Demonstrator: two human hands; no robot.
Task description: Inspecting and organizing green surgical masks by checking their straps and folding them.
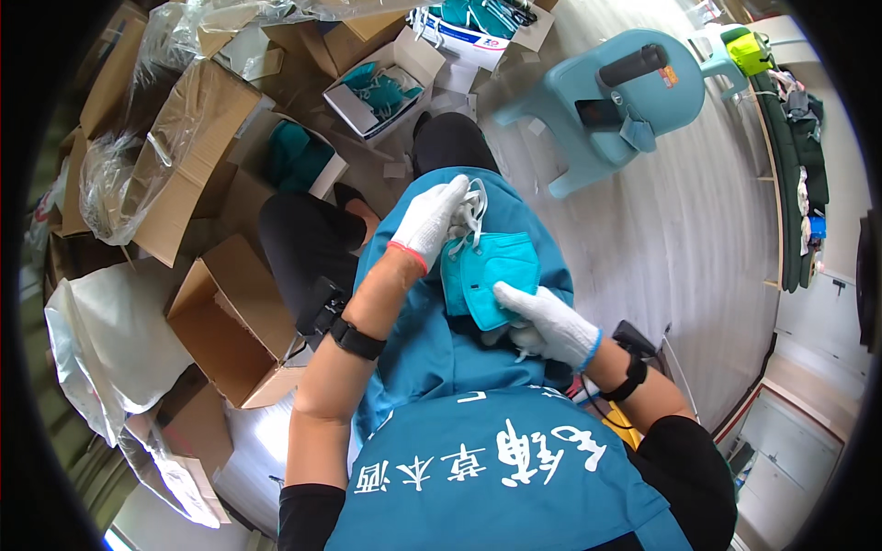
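Note:
Over my lap I hold a small stack of teal folded face masks [493,266] with white ear loops. My left hand [432,216], in a white knit glove with a red cuff, is closed around the bunched white ear loops [474,208] at the top of the stack. My right hand [551,326], gloved in white with a blue cuff, grips the stack's lower right edge, its thumb on the front and its fingers behind. How many masks are in the stack I cannot tell.
Ahead are a white carton [386,87] of teal masks and another box [469,37] holding more. Open cardboard boxes [234,321] and clear plastic wrap [119,184] crowd the left. A pale blue stool [588,83] at right bears a black bottle [634,64] and a phone [599,114].

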